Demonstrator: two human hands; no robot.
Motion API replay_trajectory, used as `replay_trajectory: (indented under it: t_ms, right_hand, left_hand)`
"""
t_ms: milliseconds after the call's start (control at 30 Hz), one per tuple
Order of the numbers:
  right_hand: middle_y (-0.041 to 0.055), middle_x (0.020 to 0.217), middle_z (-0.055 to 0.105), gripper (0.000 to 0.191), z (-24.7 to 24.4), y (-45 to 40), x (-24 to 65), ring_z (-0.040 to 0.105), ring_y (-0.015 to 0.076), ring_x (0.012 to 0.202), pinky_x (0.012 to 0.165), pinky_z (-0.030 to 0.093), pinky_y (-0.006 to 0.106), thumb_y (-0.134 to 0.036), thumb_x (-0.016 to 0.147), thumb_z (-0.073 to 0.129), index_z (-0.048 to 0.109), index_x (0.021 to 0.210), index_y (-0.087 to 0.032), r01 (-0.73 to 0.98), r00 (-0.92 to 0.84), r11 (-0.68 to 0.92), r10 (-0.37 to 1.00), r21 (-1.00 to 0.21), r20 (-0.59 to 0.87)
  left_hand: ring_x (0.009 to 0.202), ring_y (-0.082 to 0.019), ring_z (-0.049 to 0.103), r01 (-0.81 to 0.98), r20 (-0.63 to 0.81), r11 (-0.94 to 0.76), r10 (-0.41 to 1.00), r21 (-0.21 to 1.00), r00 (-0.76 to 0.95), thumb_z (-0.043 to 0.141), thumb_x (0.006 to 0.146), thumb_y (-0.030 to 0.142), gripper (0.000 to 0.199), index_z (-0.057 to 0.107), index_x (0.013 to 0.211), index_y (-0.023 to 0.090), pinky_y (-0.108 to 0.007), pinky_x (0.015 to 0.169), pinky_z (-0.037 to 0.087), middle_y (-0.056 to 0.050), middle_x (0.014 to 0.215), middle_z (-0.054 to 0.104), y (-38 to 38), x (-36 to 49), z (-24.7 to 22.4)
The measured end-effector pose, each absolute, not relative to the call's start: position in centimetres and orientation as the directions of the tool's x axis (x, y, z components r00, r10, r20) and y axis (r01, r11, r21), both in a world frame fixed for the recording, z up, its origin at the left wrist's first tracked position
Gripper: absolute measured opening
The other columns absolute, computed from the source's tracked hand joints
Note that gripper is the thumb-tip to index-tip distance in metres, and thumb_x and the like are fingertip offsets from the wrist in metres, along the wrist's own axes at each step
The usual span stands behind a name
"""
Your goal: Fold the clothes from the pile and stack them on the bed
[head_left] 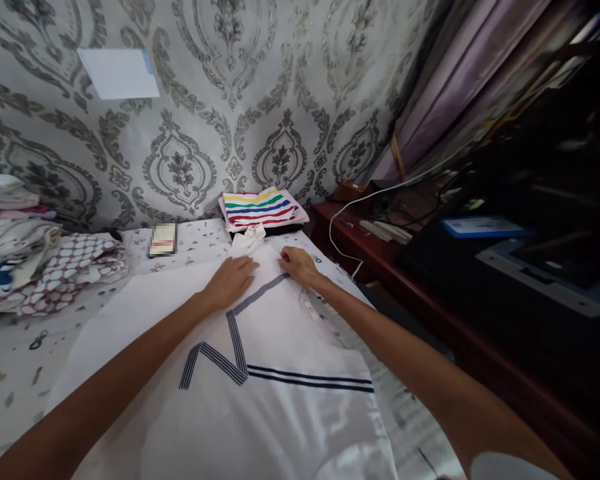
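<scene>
A white shirt [290,340] with dark striped trim lies spread out in front of me. The trim forms a zigzag and a double line across the fabric. My left hand [233,279] rests palm down on the upper part of the shirt, fingers stretched out. At the shirt's upper right edge is my right hand [300,267], its fingers curled and pinched on the fabric. Between and just beyond the hands, a bunched white piece of cloth [249,238] touches the shirt's far end.
Folded clothes [260,208], a striped one on top, are stacked by the wall. A clothes pile [75,273] lies to the left on the patterned sheet [10,373]. A small blurred item [163,240] stands near the wall. A dark red desk [405,273] with a white cable [333,223] borders the right.
</scene>
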State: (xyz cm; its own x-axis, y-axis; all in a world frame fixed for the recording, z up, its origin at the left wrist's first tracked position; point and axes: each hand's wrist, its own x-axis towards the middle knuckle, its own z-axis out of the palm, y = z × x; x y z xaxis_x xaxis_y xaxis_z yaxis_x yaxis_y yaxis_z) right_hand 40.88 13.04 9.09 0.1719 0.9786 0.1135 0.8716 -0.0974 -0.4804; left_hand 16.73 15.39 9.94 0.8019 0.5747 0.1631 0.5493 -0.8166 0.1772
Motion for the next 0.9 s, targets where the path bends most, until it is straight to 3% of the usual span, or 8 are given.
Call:
replay_trajectory:
  t_ms: [100, 267, 367, 467, 567, 633, 733, 900]
  right_hand:
    - [0.0043, 0.086, 0.07, 0.009, 10.0, 13.8, 41.8, 0.06, 0.0173, 0.08, 0.072, 0.042, 0.027, -0.019, 0.086, 0.06, 0.068, 0.09, -0.018, 0.872, 0.153, -0.098, 0.985, -0.479, 0.077]
    - [0.0029, 0.09, 0.071, 0.013, 10.7, 13.6, 42.4, 0.06, 0.0143, 0.081, 0.072, 0.042, 0.023, -0.022, 0.091, 0.057, 0.068, 0.096, -0.018, 0.863, 0.15, -0.114, 0.988, -0.493, 0.035]
    - [0.0062, 0.089, 0.071, 0.028, 10.6, 12.5, 42.8, 0.06, 0.0164, 0.08, 0.071, 0.041, 0.026, -0.031, 0.099, 0.045, 0.068, 0.093, -0.017, 0.856, 0.206, -0.179, 0.979, -0.485, 0.003]
    - [0.0044, 0.076, 0.067, 0.03, 10.6, 11.2, 43.4, 0.059, 0.0174, 0.074, 0.065, 0.04, 0.026, -0.044, 0.09, 0.061, 0.066, 0.076, -0.018, 0.852, 0.226, -0.229, 0.972, -0.471, -0.063]
    - [-0.0018, 0.065, 0.06, 0.027, 10.9, 10.4, 43.9, 0.055, 0.0142, 0.067, 0.059, 0.037, 0.024, -0.036, 0.073, 0.08, 0.061, 0.066, -0.019, 0.847, 0.196, -0.219, 0.976, -0.485, -0.097]
    - [-0.003, 0.063, 0.059, 0.023, 11.0, 10.1, 44.0, 0.054, 0.0126, 0.063, 0.057, 0.037, 0.023, -0.032, 0.075, 0.077, 0.06, 0.068, -0.018, 0.836, 0.202, -0.219, 0.975, -0.504, -0.088]
    - [-0.0016, 0.065, 0.061, 0.018, 10.9, 9.8, 43.7, 0.055, 0.013, 0.062, 0.056, 0.038, 0.023, -0.031, 0.081, 0.072, 0.061, 0.075, -0.018, 0.831, 0.251, -0.241, 0.967, -0.502, -0.049]
    - [0.0041, 0.085, 0.069, 0.013, 10.6, 8.3, 43.0, 0.06, 0.0191, 0.083, 0.067, 0.04, 0.026, -0.031, 0.083, 0.071, 0.065, 0.085, -0.019, 0.864, 0.309, -0.259, 0.95, -0.433, 0.048]
  left_hand:
    - [0.14, -0.024, 0.047, 0.434, 0.174, -0.879, 0.467, 0.199, 0.867, 0.035, 0.103, 0.03, 0.043, 0.057, 0.137, 0.016, -0.042, 0.118, 0.035, -0.014, 0.15, 0.053, 14.3, 18.4, 9.1]
    - [0.143, -0.027, 0.042, 0.489, 0.141, -0.853, 0.515, 0.183, 0.845, 0.036, 0.103, 0.033, 0.046, 0.053, 0.142, 0.014, -0.046, 0.119, 0.033, -0.015, 0.153, 0.049, 15.2, 19.6, 8.4]
    - [0.144, -0.027, 0.042, 0.506, 0.135, -0.848, 0.526, 0.16, 0.84, 0.034, 0.104, 0.033, 0.047, 0.052, 0.143, 0.015, -0.046, 0.119, 0.033, -0.014, 0.155, 0.048, 15.3, 19.8, 8.4]
    - [0.146, -0.027, 0.039, 0.536, 0.121, -0.831, 0.553, 0.147, 0.824, 0.032, 0.104, 0.037, 0.048, 0.05, 0.144, 0.018, -0.049, 0.119, 0.032, -0.011, 0.156, 0.047, 15.0, 20.1, 8.3]
    - [0.147, -0.027, 0.037, 0.563, 0.124, -0.813, 0.58, 0.148, 0.805, 0.03, 0.104, 0.04, 0.048, 0.05, 0.145, 0.022, -0.051, 0.119, 0.03, -0.009, 0.157, 0.046, 14.8, 20.4, 8.1]
    - [0.147, -0.027, 0.037, 0.568, 0.126, -0.809, 0.586, 0.15, 0.801, 0.028, 0.105, 0.04, 0.049, 0.05, 0.145, 0.024, -0.052, 0.119, 0.029, -0.008, 0.158, 0.045, 14.8, 20.5, 8.0]
    - [0.148, -0.027, 0.035, 0.573, 0.113, -0.806, 0.589, 0.145, 0.8, 0.028, 0.105, 0.04, 0.049, 0.049, 0.146, 0.023, -0.051, 0.12, 0.029, -0.008, 0.158, 0.044, 14.7, 20.4, 8.2]
    - [0.149, -0.027, 0.034, 0.627, 0.072, -0.772, 0.635, 0.104, 0.77, 0.031, 0.104, 0.032, 0.046, 0.048, 0.145, 0.022, -0.055, 0.12, 0.026, -0.011, 0.159, 0.043, 13.2, 20.7, 9.3]
